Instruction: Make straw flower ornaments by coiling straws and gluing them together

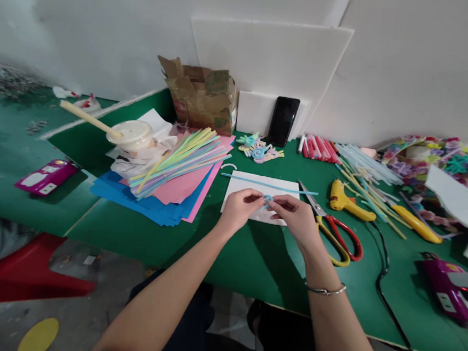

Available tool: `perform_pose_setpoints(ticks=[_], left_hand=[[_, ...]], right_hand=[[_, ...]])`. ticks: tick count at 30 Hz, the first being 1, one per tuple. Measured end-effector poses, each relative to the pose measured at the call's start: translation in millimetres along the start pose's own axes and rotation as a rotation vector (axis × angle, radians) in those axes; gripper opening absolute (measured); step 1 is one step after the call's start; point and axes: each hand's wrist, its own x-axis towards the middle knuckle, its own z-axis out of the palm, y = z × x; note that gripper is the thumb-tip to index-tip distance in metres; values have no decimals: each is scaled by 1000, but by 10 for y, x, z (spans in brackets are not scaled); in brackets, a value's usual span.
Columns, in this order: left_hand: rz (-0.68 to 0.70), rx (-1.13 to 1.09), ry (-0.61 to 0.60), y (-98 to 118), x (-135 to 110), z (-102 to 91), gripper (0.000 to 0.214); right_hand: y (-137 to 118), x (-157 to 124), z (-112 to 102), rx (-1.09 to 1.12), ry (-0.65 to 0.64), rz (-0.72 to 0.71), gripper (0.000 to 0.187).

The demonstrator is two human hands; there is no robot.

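My left hand (238, 208) and my right hand (297, 217) meet over a white sheet of paper (238, 185). Between their fingertips, both pinch a small light-blue coil (267, 199) that looks like a curled pipe cleaner; the fingers partly cover it. Just beyond them, a straight blue pipe cleaner (270, 185) lies across the paper and past its right edge. Scissors with red and yellow handles (324, 213) rest right of my right hand, blades partly open. Behind the paper sits a small pile of curled pastel shapes (259, 149).
To the left, pastel pipe cleaners (190, 157) lie on coloured sheets (132, 201), near a lidded cup (129, 134). A cardboard box (208, 104) and phone (284, 121) stand behind. Rightward are markers (319, 148), glue sticks (370, 162), a corded yellow glue gun (342, 196) and a yellow cutter (417, 223).
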Motion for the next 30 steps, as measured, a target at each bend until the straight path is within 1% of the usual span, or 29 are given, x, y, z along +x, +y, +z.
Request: perform_pose_setpoints(ticks=[4,7,11,13,16,18,21,25,30], left_hand=[[26,17,9,8,-8,-1,8],[51,37,-16,20,-15,-8,8],[129,114,5,46,-29,-21,13],[169,148,8,53,-33,-31,17],[242,164,-47,54,-31,-52,24],[297,187,-87,55,-29,-66,24],[338,222,-105,64,-28,-76,20],[292,201,-102,68,-32,-68,15],[119,106,-119,69,-33,-76,12]], right_hand=[[-12,-8,16,13,-28,48,35],[-20,-8,7,-6,-20,59,34],[-26,-7,-15,28,20,57,34],[-29,-9,-26,18,0,62,34],[-32,-10,-42,-14,-31,69,33],[-29,-7,-52,-31,-21,62,32],[-17,2,-63,-44,9,38,33],[-9,6,-71,-87,8,-1,34],[0,1,-75,-168,-7,-22,32]])
